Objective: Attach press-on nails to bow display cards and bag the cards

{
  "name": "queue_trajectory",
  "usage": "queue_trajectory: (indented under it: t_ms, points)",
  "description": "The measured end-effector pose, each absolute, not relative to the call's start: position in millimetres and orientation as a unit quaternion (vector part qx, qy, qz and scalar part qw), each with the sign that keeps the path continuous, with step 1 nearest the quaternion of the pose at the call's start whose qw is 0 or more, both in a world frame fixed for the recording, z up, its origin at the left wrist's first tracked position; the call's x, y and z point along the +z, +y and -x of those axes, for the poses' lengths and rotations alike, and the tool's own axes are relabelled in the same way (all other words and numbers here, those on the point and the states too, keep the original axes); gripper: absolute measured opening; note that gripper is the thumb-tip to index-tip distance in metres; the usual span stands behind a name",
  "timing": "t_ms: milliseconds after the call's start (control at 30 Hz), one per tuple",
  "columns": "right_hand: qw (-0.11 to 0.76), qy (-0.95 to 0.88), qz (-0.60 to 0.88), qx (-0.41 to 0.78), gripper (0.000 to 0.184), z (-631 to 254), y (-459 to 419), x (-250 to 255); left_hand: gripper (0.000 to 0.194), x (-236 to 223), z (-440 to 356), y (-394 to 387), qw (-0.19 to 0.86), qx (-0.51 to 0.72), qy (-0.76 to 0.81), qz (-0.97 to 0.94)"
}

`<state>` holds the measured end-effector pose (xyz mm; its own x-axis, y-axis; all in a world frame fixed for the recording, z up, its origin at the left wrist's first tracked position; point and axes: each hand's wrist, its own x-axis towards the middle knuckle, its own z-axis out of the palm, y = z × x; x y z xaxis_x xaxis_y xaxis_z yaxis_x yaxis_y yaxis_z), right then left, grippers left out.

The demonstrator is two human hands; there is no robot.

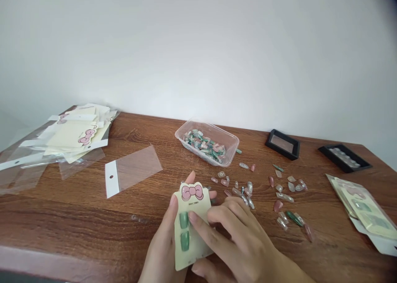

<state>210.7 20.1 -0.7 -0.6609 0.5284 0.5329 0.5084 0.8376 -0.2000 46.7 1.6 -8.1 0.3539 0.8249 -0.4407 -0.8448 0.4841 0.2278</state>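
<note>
A cream display card with a pink bow at its top is held upright, slightly tilted, in my left hand, whose thumb grips its left edge and whose fingers pass behind it. Two green press-on nails sit one above the other on the card's left side. My right hand lies over the card's right side, fingers apart and bent. Its index fingertip touches the card at the right edge of the upper green nail. Nothing shows between its fingers, though its thumb is partly hidden at the bottom.
A clear plastic box holds many mixed press-on nails. Loose nails lie scattered to the right. An empty clear bag lies left of centre. Stacked bow cards and bags are far left. Two black frames and bagged cards stand right.
</note>
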Motion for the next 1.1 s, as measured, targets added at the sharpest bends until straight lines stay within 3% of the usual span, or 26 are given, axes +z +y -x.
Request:
queue_trajectory:
  t_ms: [333,467,567,633,767,1000,1100]
  points:
    - [0.309,-0.907,0.280,0.049,0.042,-212.2,22.8,-2.4,0.078,-6.2,-46.4,2.5,0.824,0.511,0.242,0.030]
    - [0.388,-0.869,0.290,0.099,0.026,-225.1,36.1,11.9,0.089,-8.4,-37.0,5.9,0.827,0.502,0.254,-0.012]
    - [0.406,-0.828,0.377,0.084,0.017,-239.1,65.5,30.6,0.090,-10.0,-23.1,13.2,0.815,0.507,0.273,-0.065]
    - [0.334,-0.833,0.434,0.072,0.014,-243.9,95.2,42.3,0.087,-13.8,-12.7,19.5,0.814,0.517,0.248,-0.094]
    - [0.089,-0.871,0.483,0.024,0.025,-234.3,161.3,52.1,0.083,-27.9,3.1,30.9,0.815,0.532,0.178,-0.142]
    - [-0.100,-0.893,0.438,-0.031,0.009,-197.7,218.6,38.0,0.084,-41.7,8.4,36.3,0.831,0.502,0.179,-0.157]
    - [-0.145,-0.879,0.450,-0.061,0.015,-193.5,220.7,33.3,0.085,-42.8,8.6,35.4,0.829,0.502,0.197,-0.148]
